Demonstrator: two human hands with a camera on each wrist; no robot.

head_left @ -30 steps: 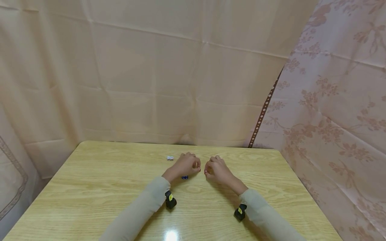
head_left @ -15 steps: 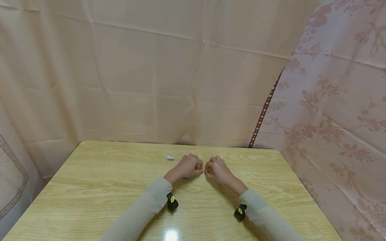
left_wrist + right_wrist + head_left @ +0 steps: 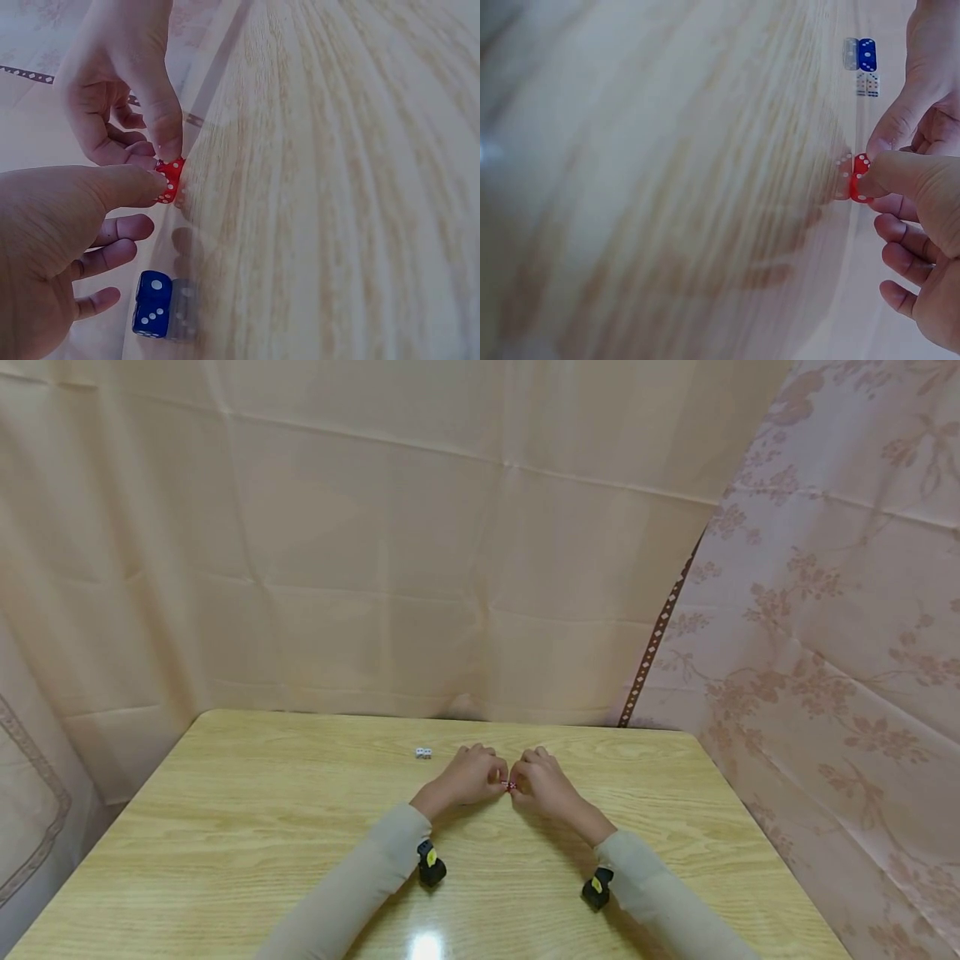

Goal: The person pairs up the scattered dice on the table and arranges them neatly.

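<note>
My left hand and right hand meet over the table, each pinching a red die between thumb and finger. The two red dice with white dots are side by side at the tabletop, seemingly touching; fingertips partly cover them. In the left wrist view, a pair of blue dice sits on the table close to my left hand's loosely bent free fingers. That pair is hidden behind the left hand in the head view. Farther back and left, two white dice stand together.
The light wood table is glossy and shows reflections. A beige curtain hangs behind its far edge, and a flowered pink cloth runs along the right side. A black wrist camera is strapped at the left sleeve.
My left hand has moved right with its red die, closing the gap to the die in my right hand. The right hand has stayed still. The blue dice have become hidden in the head view.
</note>
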